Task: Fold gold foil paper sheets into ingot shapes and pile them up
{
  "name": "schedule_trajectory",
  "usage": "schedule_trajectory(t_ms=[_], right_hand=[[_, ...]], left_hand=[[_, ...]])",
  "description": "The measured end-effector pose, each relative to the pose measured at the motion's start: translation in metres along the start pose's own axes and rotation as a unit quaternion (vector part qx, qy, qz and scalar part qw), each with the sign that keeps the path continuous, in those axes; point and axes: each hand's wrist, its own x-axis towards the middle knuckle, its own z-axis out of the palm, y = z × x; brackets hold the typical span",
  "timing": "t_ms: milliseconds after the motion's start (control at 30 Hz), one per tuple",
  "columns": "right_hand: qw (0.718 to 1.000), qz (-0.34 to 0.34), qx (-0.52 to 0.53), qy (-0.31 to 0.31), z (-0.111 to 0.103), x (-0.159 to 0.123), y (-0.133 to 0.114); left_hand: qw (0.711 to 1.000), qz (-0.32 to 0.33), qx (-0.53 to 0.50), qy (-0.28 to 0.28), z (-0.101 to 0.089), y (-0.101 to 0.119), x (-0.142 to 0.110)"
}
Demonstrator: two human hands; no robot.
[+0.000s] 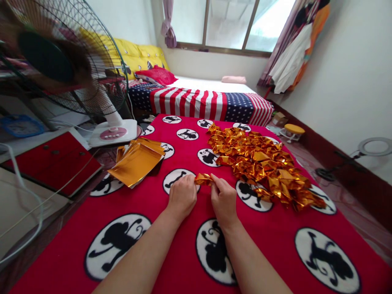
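Between my two hands is a small folded piece of gold foil paper [203, 179], held just above the red cloth. My left hand [183, 194] is closed on its left end, and my right hand [223, 198] pinches the right end. Part of the piece is hidden behind my fingers. To the left lies a loose stack of flat gold foil sheets [139, 161], some fanned out unevenly. On the right, a wide heap of folded gold foil pieces [260, 157] spreads over the cloth, its near-left side close to my right hand.
The red cloth [171, 261] with monkey prints covers the surface under my hands. At the left stand an electric fan [113, 132] and a red-fronted cabinet [55, 157]. Behind are a bed [202, 102] and a window. A yellow stool [294, 129] and a ring light [375, 145] are at right.
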Motion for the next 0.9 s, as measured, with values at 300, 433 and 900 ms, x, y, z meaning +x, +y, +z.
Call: schedule_trajectory(t_ms=[300,433,900], right_hand=[[0.997,0.061,0.037,0.042,0.0007,-0.0028,-0.0011],[0.997,0.055,0.043,0.041,0.0004,-0.0028,-0.0017],[1.000,0.012,0.015,0.006,-0.0004,-0.0041,0.0038]], left_hand=[[1.000,0.008,-0.013,0.011,0.0006,0.0017,-0.0002],[0.999,0.016,-0.021,0.019,0.0004,0.0011,-0.0001],[1.000,0.024,-0.013,-0.008,0.0025,-0.0029,0.0001]])
